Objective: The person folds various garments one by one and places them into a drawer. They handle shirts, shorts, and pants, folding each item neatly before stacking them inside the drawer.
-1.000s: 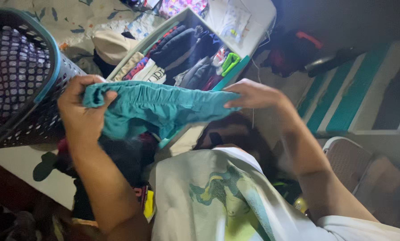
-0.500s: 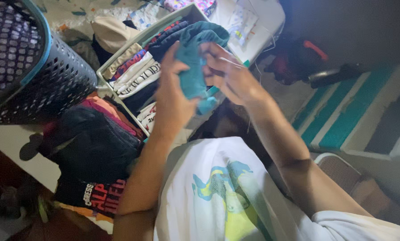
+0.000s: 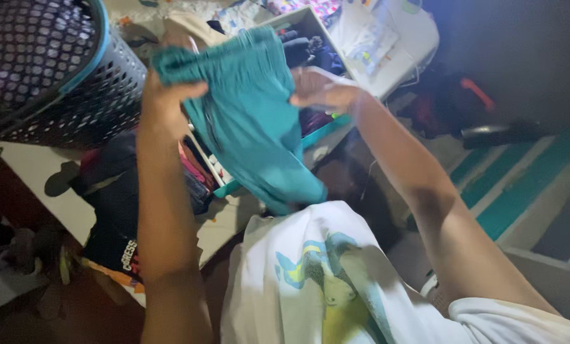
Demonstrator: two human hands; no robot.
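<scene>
- Teal shorts (image 3: 253,121) hang in the air at centre frame, above the drawer of folded clothes (image 3: 310,121) at 1 o'clock.
- Left hand (image 3: 167,102) has its fingers clamped on the gathered waistband at 10 o'clock; right hand (image 3: 323,89) pinches the opposite edge.
- Soft, light knit, limp and drapey, likely best gripped at the elastic band.
- Perforated dark laundry basket (image 3: 75,83) with a teal rim sits at 10 o'clock.

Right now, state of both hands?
Left hand: closed, gripping one top corner of the teal shorts.
Right hand: closed on the other side of the shorts.
</scene>
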